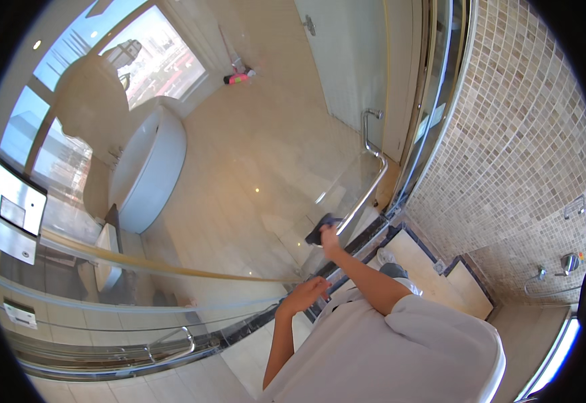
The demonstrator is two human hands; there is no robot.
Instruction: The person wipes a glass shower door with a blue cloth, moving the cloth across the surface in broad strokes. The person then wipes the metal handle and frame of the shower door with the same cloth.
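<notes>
A dark cloth (319, 230) is in my right hand (330, 241), pressed at the lower end of a long chrome handle (363, 200) on a glass shower door. That handle bends upward toward a second chrome fitting near the white door. My left hand (304, 297) is held in front of my body, lower and to the left of the right one, with its fingers curled. Whether the left hand holds anything small is not clear.
A white bathtub (164, 166) stands by the windows at the left. A pink and black cleaning tool (236, 78) lies by the far wall. Glass with metal hinges (17, 201) is at my left. A mosaic tile wall (514, 126) with a shower mixer (569, 264) rises at my right.
</notes>
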